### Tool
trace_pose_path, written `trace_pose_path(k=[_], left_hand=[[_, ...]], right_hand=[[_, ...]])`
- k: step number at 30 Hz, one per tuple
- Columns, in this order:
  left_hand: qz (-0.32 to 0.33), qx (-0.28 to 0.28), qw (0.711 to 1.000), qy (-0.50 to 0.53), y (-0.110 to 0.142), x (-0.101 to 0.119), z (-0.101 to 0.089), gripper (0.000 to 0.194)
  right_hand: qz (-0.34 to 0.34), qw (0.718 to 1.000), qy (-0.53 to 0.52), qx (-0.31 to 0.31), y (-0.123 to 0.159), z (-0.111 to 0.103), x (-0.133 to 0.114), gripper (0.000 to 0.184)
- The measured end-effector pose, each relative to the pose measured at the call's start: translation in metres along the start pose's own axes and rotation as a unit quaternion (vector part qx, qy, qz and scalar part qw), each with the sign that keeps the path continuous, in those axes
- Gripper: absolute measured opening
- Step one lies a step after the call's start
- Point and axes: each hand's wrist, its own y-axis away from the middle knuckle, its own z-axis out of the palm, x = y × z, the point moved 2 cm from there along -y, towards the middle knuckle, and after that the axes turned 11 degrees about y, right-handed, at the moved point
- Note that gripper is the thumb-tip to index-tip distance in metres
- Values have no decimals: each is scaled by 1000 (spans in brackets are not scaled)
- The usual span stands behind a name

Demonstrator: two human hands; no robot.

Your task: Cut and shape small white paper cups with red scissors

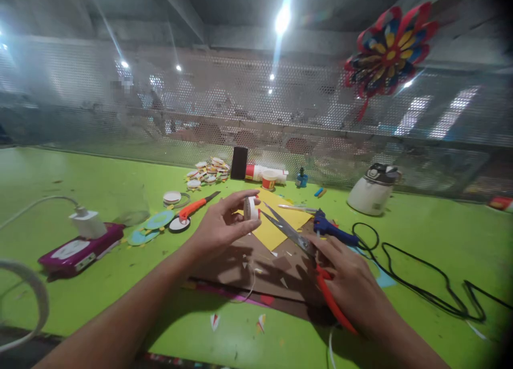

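My left hand (224, 219) pinches a short white round piece with a bit of red on its edge, which looks like a paper cup base (251, 209). In my right hand (344, 267) is a pair of scissors (290, 231) with red handles, its blades parted and tips pointing at the cup base. Whether the tips touch it I cannot tell. Below both hands lie a yellow paper sheet (276, 235) and a brown board (228, 267) strewn with small scraps. A blue glue gun (336, 231) rests just beyond my right hand.
An orange utility knife (194, 207) and light-blue discs (158, 220) lie left. Several white cup pieces (210, 172) are heaped behind, near stacked paper cups (276, 175). A purple power strip (82, 251) sits left; a white kettle (372, 191) and black cable (425, 286) are right.
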Motion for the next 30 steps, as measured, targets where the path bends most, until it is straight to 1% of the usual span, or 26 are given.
trace_pose_path(k=[4, 8, 11, 16, 20, 25, 30], left_hand=[[-22, 2, 999, 28, 0, -3, -1, 53], [-13, -3, 997, 72, 0, -4, -1, 50], [-14, -10, 995, 93, -2, -5, -2, 49], [-34, 2, 996, 86, -2, -2, -2, 50], [-50, 9, 995, 84, -1, 3, 1, 50], [-46, -4, 995, 88, -1, 4, 0, 47], [-64, -24, 994, 90, -1, 0, -3, 44]], right_hand=[[-11, 1000, -12, 6, 3, 4, 2, 44], [-16, 1000, -7, 7, 5, 5, 3, 45], [-23, 999, -2, 31, 5, 5, 2, 46], [-31, 996, 37, 78, 6, 5, -2, 51], [-33, 993, 56, 100, 8, 4, -5, 49], [-48, 991, 57, 109, 9, 4, -6, 54], [-61, 986, 74, 134, 9, 3, -6, 52]])
